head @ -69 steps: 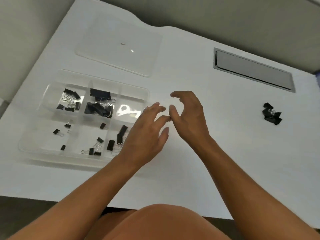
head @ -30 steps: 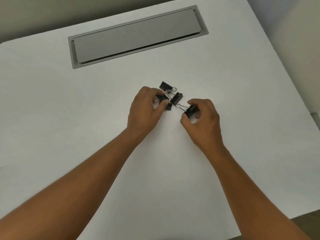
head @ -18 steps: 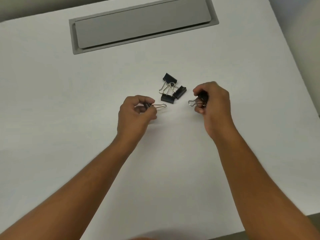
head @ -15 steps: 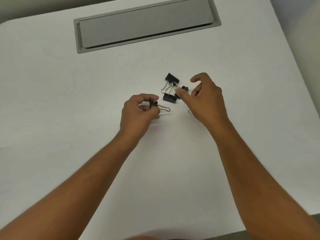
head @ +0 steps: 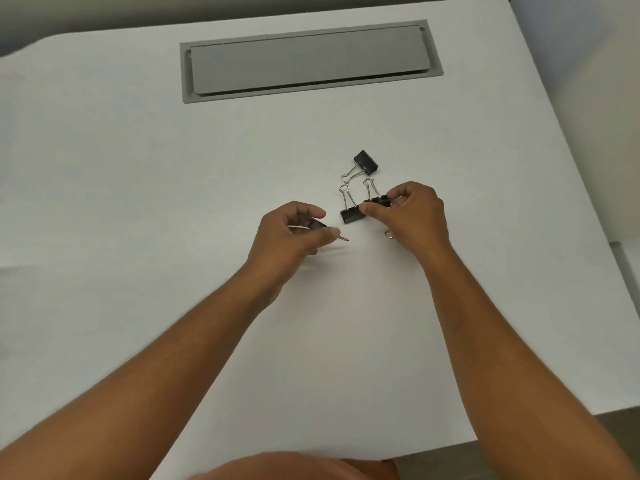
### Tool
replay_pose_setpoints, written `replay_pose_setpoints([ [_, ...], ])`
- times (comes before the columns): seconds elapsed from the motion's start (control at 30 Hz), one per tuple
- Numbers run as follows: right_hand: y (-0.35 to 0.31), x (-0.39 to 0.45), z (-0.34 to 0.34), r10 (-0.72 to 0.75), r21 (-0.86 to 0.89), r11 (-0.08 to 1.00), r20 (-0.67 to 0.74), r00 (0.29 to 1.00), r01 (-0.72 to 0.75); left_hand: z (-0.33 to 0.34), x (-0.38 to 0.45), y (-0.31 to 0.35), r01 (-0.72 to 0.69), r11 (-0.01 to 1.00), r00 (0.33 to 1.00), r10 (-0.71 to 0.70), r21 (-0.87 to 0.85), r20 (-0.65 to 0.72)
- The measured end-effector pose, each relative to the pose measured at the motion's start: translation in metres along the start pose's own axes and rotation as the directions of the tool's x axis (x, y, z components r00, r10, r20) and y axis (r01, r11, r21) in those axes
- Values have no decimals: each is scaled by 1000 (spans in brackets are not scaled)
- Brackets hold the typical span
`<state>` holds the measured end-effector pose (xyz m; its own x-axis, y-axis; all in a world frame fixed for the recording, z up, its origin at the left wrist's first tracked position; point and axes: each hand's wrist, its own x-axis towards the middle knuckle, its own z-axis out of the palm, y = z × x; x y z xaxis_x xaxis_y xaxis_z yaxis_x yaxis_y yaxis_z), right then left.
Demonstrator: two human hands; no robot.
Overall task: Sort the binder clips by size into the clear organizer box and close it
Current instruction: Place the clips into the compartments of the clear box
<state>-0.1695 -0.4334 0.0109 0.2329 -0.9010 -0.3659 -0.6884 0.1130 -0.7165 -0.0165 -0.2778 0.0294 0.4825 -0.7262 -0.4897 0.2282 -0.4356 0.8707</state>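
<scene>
Black binder clips with silver wire handles lie on the white table. My left hand [head: 291, 233] pinches a small binder clip [head: 318, 225], its wire handle sticking out to the right. My right hand [head: 412, 216] pinches a medium binder clip [head: 379, 201] between thumb and forefinger; a wire loop [head: 388, 233] of another clip shows under its palm. A second medium clip [head: 352, 215] lies just left of my right thumb. A third clip [head: 365, 162] lies a little farther back. The clear organizer box is out of view.
A grey rectangular cable hatch [head: 308, 60] is set into the white table [head: 138, 188] at the back. The table's right edge runs close to my right arm; its front edge is near my body.
The view swung from the organizer box to the loose clips. My left hand has picked up a small clip. My right hand, holding one clip, has reached back and pinched another from the pile.
</scene>
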Motion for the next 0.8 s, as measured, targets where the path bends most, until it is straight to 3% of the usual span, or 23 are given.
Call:
replay_pose_setpoints([
  [0.13,7,-22,5,8,-22,1000,33,999,-7,3,-13,-7,-160,946,986,168,282,-4],
  [0.23,17,-37,9,-18,42,999,19,1000,17,8,-16,-12,-355,781,930,349,514,113],
  [0.3,23,-45,7,-29,61,998,8,1000,29,11,-9,-17,-428,681,898,392,594,199],
  [0.37,28,-50,3,-2,220,976,37,999,-6,15,2,-22,-463,600,877,419,652,237],
  [0.47,29,-58,-9,111,499,854,98,989,-146,25,17,-31,-495,436,833,485,751,267],
  [0.6,43,-64,-15,148,453,878,56,987,-157,35,34,-42,-534,148,780,466,833,417],
  [0.73,48,-75,-15,155,530,831,76,985,-171,32,37,-43,-529,24,740,503,848,447],
  [0.8,48,-77,-16,185,635,738,132,974,-227,26,37,-47,-518,10,737,514,856,440],
])
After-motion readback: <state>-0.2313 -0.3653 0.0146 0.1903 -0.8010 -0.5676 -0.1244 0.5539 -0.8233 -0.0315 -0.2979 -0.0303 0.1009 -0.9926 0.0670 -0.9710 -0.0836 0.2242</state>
